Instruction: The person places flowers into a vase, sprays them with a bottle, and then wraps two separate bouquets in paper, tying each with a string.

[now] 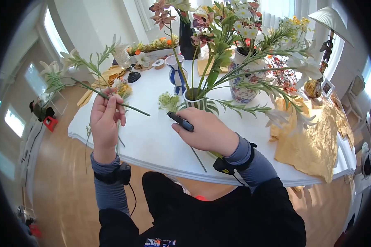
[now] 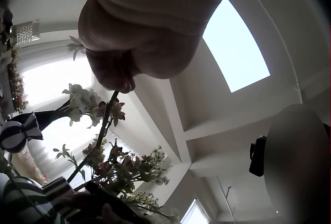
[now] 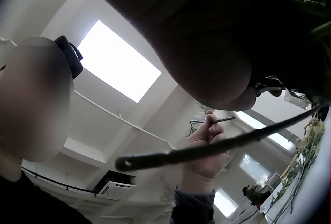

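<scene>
My left hand pinches a green stem between thumb and fingers; white lilies branch from its upper end at the left, and its cut end points right. My right hand grips a dark-handled tool, held just in front of a green-and-white striped vase that holds tall flowers. In the right wrist view a thick stem crosses close to the lens, with my left hand behind it. The tool's working end cannot be made out.
A blue-and-white vase and a floral vase stand behind. Crumpled golden cloth lies at the table's right. Small green sprigs lie left of the striped vase. A lamp stands at the back right.
</scene>
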